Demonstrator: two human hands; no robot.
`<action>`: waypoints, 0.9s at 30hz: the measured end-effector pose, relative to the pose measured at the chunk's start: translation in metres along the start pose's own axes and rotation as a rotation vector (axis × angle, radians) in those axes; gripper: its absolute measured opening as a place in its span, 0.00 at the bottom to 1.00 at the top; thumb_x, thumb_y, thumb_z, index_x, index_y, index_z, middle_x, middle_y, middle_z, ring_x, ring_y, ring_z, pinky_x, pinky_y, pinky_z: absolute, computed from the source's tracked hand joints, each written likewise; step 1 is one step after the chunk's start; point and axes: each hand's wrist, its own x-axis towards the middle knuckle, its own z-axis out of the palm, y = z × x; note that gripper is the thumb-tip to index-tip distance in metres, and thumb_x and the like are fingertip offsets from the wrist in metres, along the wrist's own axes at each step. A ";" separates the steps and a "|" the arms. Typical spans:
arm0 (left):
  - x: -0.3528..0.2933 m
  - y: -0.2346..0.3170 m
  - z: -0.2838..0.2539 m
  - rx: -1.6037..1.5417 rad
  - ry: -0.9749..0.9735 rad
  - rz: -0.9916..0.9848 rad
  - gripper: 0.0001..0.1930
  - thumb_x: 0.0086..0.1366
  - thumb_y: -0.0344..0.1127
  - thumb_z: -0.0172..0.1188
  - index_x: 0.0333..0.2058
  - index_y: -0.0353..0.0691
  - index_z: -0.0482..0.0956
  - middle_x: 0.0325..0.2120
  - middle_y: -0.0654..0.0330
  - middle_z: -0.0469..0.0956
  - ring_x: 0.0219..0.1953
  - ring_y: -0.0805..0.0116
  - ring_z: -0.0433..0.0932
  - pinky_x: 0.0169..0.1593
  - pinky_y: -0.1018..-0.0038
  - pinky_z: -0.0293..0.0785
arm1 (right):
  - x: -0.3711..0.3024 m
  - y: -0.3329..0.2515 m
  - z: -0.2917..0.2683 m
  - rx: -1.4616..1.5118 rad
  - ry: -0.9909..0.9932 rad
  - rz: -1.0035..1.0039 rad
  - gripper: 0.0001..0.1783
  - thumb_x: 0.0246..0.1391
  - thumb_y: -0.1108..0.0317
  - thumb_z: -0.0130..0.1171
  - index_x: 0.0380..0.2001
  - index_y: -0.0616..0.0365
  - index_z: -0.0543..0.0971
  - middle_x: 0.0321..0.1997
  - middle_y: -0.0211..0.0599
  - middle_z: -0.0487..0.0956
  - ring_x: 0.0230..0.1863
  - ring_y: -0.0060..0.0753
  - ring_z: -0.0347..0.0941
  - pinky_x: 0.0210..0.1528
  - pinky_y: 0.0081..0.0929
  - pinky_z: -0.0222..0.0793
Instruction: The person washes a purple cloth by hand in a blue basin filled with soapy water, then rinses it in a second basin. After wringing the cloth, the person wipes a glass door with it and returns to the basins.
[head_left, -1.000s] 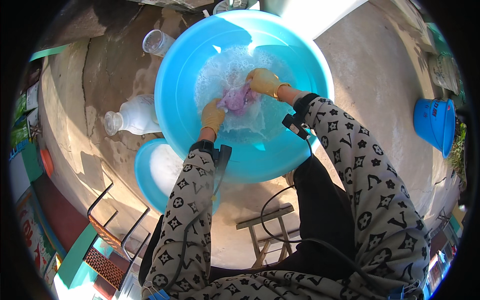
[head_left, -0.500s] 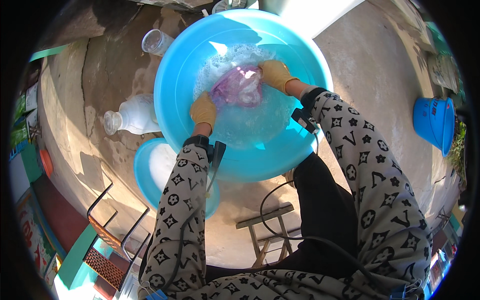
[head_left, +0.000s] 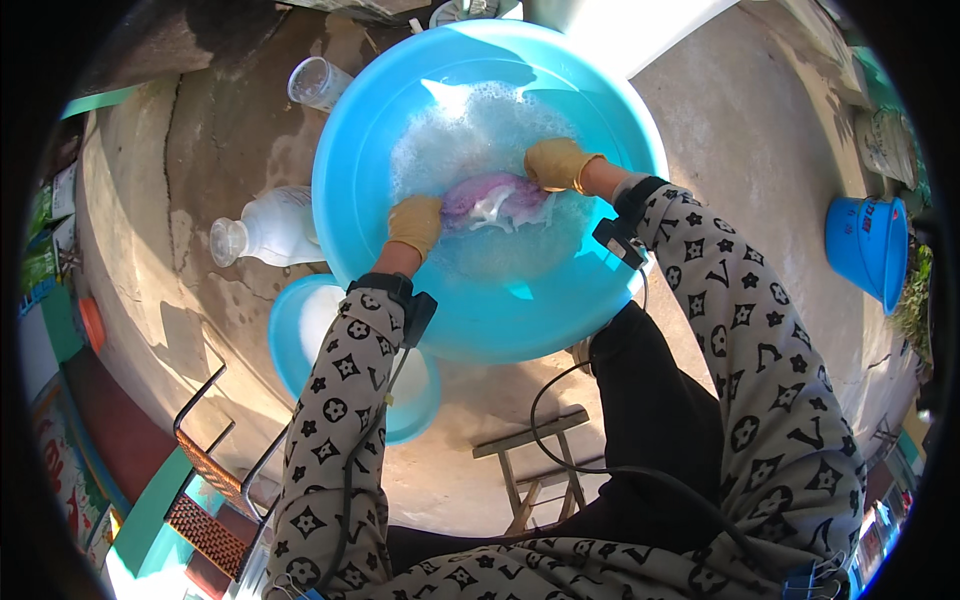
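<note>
A thin purple cloth (head_left: 478,196) with white patches, suds or fabric I cannot tell, stretches between my hands at the surface of soapy water. It lies in a large round blue basin (head_left: 470,335). My left hand (head_left: 415,222), in a tan glove, is closed on the cloth's left end. On its right end my right hand (head_left: 556,164), gloved the same way, is closed too. The fingertips of both are partly hidden by the cloth and foam. White suds (head_left: 455,125) float mostly on the far side of the cloth.
A smaller blue basin (head_left: 290,330) with something white inside sits under my left forearm. Left of the big basin are a large whitish jug (head_left: 275,228) and a clear cup (head_left: 318,84). A wooden stool (head_left: 530,430) stands near my legs, a blue bucket (head_left: 868,250) far right.
The cloth has come a little toward me and now lies lower and flatter, with more white showing. My right hand has shifted slightly nearer; my left has moved slightly right.
</note>
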 end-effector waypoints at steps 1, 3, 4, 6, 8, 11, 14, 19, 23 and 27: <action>-0.001 -0.002 -0.002 -0.001 -0.061 -0.031 0.11 0.63 0.38 0.49 0.37 0.41 0.78 0.34 0.54 0.79 0.39 0.48 0.76 0.41 0.56 0.73 | 0.000 0.001 -0.004 -0.102 -0.035 0.005 0.10 0.47 0.69 0.56 0.34 0.49 0.82 0.36 0.38 0.81 0.38 0.43 0.78 0.40 0.36 0.72; 0.002 -0.010 -0.012 -0.037 0.218 -0.104 0.09 0.61 0.34 0.50 0.35 0.41 0.78 0.33 0.54 0.79 0.38 0.50 0.77 0.40 0.58 0.73 | 0.002 0.007 -0.017 0.149 0.298 0.095 0.10 0.46 0.69 0.56 0.34 0.49 0.82 0.35 0.38 0.81 0.38 0.43 0.78 0.39 0.36 0.72; 0.003 -0.014 -0.016 -0.053 0.347 -0.163 0.09 0.59 0.32 0.50 0.34 0.40 0.79 0.32 0.54 0.78 0.37 0.51 0.77 0.40 0.59 0.74 | 0.002 0.010 -0.022 0.258 0.492 0.200 0.10 0.46 0.69 0.57 0.34 0.49 0.82 0.35 0.38 0.81 0.38 0.43 0.78 0.39 0.36 0.73; 0.003 -0.019 -0.022 -0.098 0.570 -0.124 0.09 0.59 0.33 0.51 0.34 0.41 0.79 0.32 0.55 0.78 0.37 0.51 0.77 0.39 0.59 0.74 | 0.001 0.013 -0.028 0.276 0.671 0.146 0.10 0.46 0.70 0.57 0.33 0.50 0.82 0.34 0.39 0.82 0.38 0.44 0.78 0.39 0.35 0.73; 0.001 -0.020 -0.021 -0.094 0.639 -0.047 0.08 0.59 0.33 0.51 0.34 0.41 0.79 0.32 0.55 0.79 0.37 0.52 0.78 0.39 0.59 0.74 | -0.001 0.015 -0.028 0.252 0.640 0.113 0.09 0.45 0.69 0.58 0.32 0.50 0.82 0.34 0.40 0.81 0.38 0.44 0.78 0.38 0.35 0.73; -0.010 -0.016 -0.005 -0.016 0.372 0.086 0.08 0.59 0.34 0.53 0.34 0.43 0.80 0.33 0.56 0.79 0.38 0.52 0.77 0.41 0.59 0.74 | -0.008 0.015 -0.016 0.106 0.232 0.006 0.07 0.44 0.68 0.60 0.30 0.51 0.82 0.34 0.41 0.81 0.37 0.44 0.78 0.37 0.36 0.73; -0.024 -0.005 0.015 0.037 -0.036 0.056 0.09 0.59 0.37 0.55 0.34 0.44 0.81 0.33 0.55 0.79 0.39 0.51 0.77 0.42 0.58 0.73 | -0.013 0.014 -0.001 -0.101 -0.147 -0.123 0.09 0.40 0.68 0.63 0.30 0.52 0.82 0.34 0.41 0.81 0.37 0.45 0.78 0.37 0.37 0.73; -0.028 -0.005 0.005 -0.119 -0.014 -0.001 0.10 0.58 0.40 0.57 0.35 0.45 0.81 0.32 0.54 0.80 0.37 0.51 0.77 0.40 0.57 0.73 | -0.013 0.019 -0.013 0.023 -0.036 -0.124 0.12 0.39 0.67 0.65 0.32 0.50 0.83 0.33 0.38 0.82 0.37 0.44 0.78 0.37 0.35 0.73; -0.025 -0.027 -0.047 -0.175 0.318 -0.018 0.11 0.61 0.41 0.55 0.39 0.44 0.80 0.32 0.52 0.80 0.36 0.51 0.78 0.38 0.60 0.73 | -0.019 0.030 -0.065 0.207 0.388 -0.045 0.10 0.42 0.63 0.65 0.32 0.48 0.82 0.33 0.33 0.82 0.36 0.38 0.78 0.38 0.31 0.73; -0.036 -0.042 -0.090 -0.259 0.440 0.005 0.11 0.61 0.40 0.56 0.38 0.42 0.80 0.32 0.53 0.80 0.36 0.52 0.78 0.39 0.61 0.73 | -0.039 0.035 -0.108 0.349 0.530 -0.069 0.10 0.42 0.65 0.64 0.33 0.48 0.82 0.31 0.33 0.82 0.34 0.39 0.77 0.37 0.31 0.72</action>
